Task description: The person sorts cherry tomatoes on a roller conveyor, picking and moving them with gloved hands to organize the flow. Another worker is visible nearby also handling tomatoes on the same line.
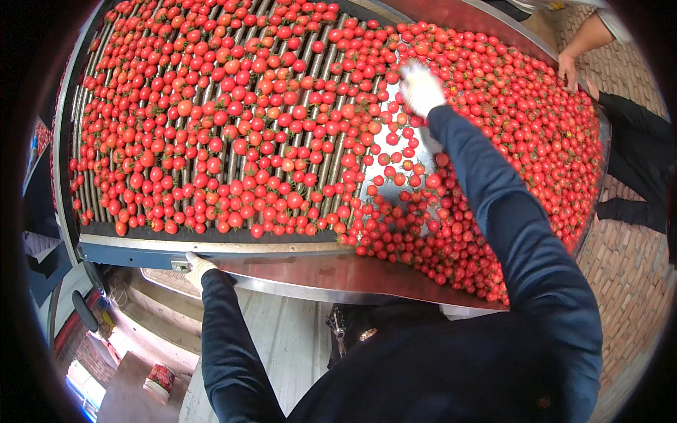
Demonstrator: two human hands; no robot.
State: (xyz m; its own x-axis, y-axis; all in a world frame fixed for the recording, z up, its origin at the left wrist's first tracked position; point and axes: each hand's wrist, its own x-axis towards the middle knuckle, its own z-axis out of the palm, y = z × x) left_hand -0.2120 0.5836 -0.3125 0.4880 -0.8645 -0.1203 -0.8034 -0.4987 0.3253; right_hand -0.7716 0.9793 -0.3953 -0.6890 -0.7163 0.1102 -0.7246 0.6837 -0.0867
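Note:
Motion blur softens my right hand, in a white knit glove, at the border between the roller conveyor and the metal chute. Red cherry tomatoes with green calyxes lie around it, heaped deep to its right. Whether its fingers hold any is hidden by the blur. Bare sheet metal of the chute shows just below that hand. Lower left, my left hand, also gloved, grips the conveyor's metal side rail beside a small metal bracket; most of its fingers are hidden. Scattered tomatoes cover the steel rollers.
Across the chute, another person's hand rests at its rim. Dark clothing of someone is at the right edge. Brick paving lies beyond. A stack of printed packaging sits on a brown surface at lower left.

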